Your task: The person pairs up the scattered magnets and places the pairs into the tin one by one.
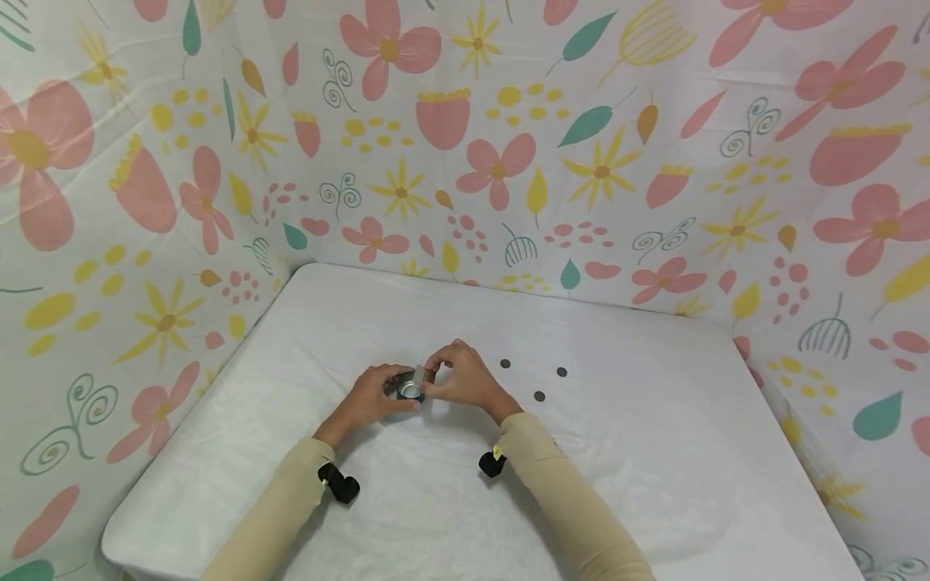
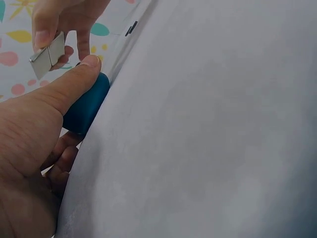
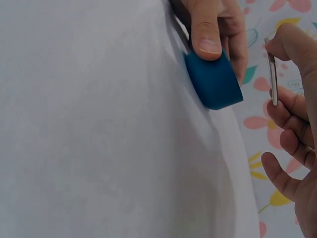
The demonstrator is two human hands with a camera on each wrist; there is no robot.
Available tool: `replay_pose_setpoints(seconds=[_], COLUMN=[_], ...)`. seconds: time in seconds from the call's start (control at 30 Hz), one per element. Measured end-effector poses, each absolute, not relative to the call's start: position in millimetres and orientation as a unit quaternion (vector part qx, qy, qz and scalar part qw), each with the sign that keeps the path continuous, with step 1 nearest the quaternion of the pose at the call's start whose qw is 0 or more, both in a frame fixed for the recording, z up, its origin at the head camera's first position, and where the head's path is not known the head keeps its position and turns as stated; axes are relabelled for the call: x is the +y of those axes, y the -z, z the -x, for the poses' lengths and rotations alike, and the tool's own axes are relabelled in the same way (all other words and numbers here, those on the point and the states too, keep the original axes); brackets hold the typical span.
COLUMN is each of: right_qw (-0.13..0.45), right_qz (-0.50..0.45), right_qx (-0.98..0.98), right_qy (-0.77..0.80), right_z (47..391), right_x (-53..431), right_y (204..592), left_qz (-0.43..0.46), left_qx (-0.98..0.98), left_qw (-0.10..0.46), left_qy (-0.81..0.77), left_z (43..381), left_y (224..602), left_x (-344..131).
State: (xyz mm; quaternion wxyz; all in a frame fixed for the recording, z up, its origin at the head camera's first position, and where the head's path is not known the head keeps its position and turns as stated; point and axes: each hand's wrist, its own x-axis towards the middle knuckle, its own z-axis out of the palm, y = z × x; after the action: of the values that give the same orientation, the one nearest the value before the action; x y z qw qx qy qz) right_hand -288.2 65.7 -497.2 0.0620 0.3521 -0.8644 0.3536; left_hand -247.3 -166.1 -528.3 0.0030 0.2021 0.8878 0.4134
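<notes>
A small round blue tin [image 1: 410, 390] with a silvery inside stands on the white-covered table. My left hand [image 1: 374, 395] grips it by its sides, the thumb along the near edge; its blue outer wall [image 2: 89, 106] shows in the left wrist view. My right hand [image 1: 465, 379] is just right of the tin and pinches a flat, silvery rectangular metal piece [image 2: 48, 55] between thumb and fingers. A seam crosses that piece. In the right wrist view the metal piece [image 3: 273, 79] is seen edge-on, apart from the tin.
Three small dark discs [image 1: 540, 396], coin-like, lie on the white cloth [image 1: 654, 452] to the right of my right hand. Flower-patterned curtains [image 1: 494, 161] hang behind the table and along its sides. A black wrist camera [image 1: 341, 484] is strapped to each sleeve.
</notes>
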Motion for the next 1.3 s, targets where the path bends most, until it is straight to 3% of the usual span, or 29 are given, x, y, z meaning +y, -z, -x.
replay_pose_setpoints(seconds=[0.83,1.1,1.3], right_qw=[0.087,0.063,0.091], right_qz=[-0.372,-0.366,-0.376], right_qx=[-0.881,-0.881,-0.875], right_qy=[-0.279,-0.294,-0.292], right_z=[289.1,288.9,278.1], right_x=[53.3,58.8,66.9], right_y=[508.4,510.2,502.9], left_qz=[-0.196,-0.192,-0.180], left_qx=[0.891,0.891,0.897], left_qw=[-0.007,-0.002,0.004], left_qy=[-0.411,-0.412,-0.403], left_z=[246.9,246.5,246.0], left_y=[529.0,529.0,527.8], left_x=[-164.8,-166.1,-165.4])
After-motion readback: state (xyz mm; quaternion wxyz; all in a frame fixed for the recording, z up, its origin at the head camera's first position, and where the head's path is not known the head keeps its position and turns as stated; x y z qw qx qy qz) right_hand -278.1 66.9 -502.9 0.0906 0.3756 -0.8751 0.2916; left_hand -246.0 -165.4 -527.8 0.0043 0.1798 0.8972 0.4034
